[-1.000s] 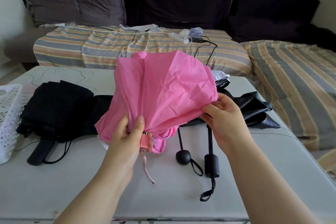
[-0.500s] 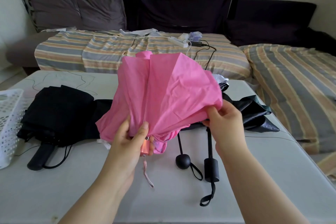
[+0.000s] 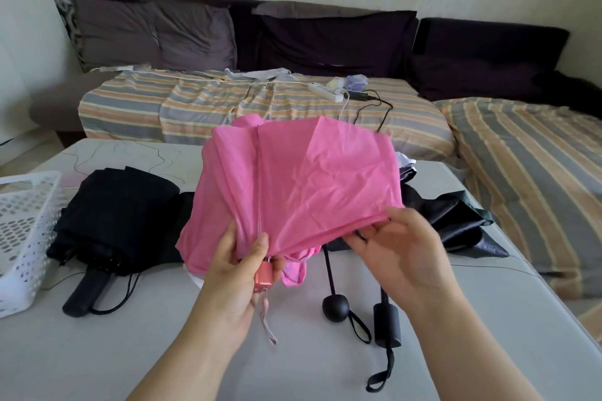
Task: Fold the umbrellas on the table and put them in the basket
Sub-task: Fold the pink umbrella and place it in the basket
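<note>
Table edge near; left hand grips pink umbrella.

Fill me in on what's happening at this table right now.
A person is folding a pink umbrella held up over the table. The left hand grips it near its handle, while the right hand pinches the lower edge of the canopy, which is gathered but not yet rolled tight. Black umbrellas still lie on the table: one bundled at the left, others behind and to the right with their handles pointing forward. The white basket stands at the table's left edge; what it holds cannot be seen.
</note>
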`<state>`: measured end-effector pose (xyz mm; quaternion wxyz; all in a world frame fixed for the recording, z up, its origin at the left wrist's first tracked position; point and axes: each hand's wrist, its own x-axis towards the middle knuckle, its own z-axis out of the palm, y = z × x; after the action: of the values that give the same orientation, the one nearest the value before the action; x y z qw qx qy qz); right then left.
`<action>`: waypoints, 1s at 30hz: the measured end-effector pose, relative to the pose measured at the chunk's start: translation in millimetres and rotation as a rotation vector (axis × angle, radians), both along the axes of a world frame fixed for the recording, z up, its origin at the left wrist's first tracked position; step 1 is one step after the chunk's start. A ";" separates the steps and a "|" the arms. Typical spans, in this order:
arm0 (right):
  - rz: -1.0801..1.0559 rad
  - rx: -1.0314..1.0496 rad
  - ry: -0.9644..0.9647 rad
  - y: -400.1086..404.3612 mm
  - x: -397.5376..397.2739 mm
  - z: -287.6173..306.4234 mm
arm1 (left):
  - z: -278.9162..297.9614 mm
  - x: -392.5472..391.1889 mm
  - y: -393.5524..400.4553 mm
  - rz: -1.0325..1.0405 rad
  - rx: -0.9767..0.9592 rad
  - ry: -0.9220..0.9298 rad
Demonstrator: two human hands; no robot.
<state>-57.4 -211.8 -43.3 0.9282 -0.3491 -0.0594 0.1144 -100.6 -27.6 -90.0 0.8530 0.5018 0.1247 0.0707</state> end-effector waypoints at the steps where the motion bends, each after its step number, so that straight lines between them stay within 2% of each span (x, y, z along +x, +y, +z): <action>1: 0.030 -0.098 0.013 5.3 -1.4 -3.0 | -0.1 -0.5 -0.5 0.007 0.042 0.002; 4: -0.112 -0.302 0.137 20.9 -2.8 -6.1 | 2.3 -2.6 -5.2 0.037 0.184 -0.005; 8: -0.302 -0.104 0.205 20.9 -1.3 -6.0 | 9.4 -6.4 -7.1 0.092 0.218 -0.066; 13: -0.199 0.001 0.300 26.9 -4.7 -6.2 | 6.8 -4.1 -3.9 0.099 0.366 -0.095; 16: -0.051 -0.150 0.186 29.0 -10.9 -1.4 | 12.8 -4.8 -0.8 0.103 0.410 -0.070; 19: -0.120 -0.304 0.171 35.6 -14.5 -3.5 | 18.3 -9.4 -0.2 0.100 0.445 -0.071; 20: -0.180 -0.286 0.208 37.3 -14.9 -4.3 | 20.1 -11.8 -0.3 0.097 0.449 -0.074; 22: -0.260 -0.114 0.263 39.2 -14.9 -4.1 | 22.7 -14.8 -2.0 0.098 0.451 -0.086; 25: -0.282 0.072 0.321 43.7 -16.0 -6.6 | 23.0 -15.2 -4.6 0.120 0.399 -0.102; 28: -0.218 0.074 0.350 47.0 -16.3 -11.2 | 23.6 -13.2 -5.0 0.112 0.406 -0.099; 30: -0.157 0.080 0.284 43.9 -17.5 -6.9 | 22.6 -12.0 -4.1 0.089 0.416 -0.081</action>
<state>-74.9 -168.0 -50.2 0.9465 -0.2959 0.0953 0.0870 -112.6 -31.7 -67.4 0.7314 0.6577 0.0951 0.1529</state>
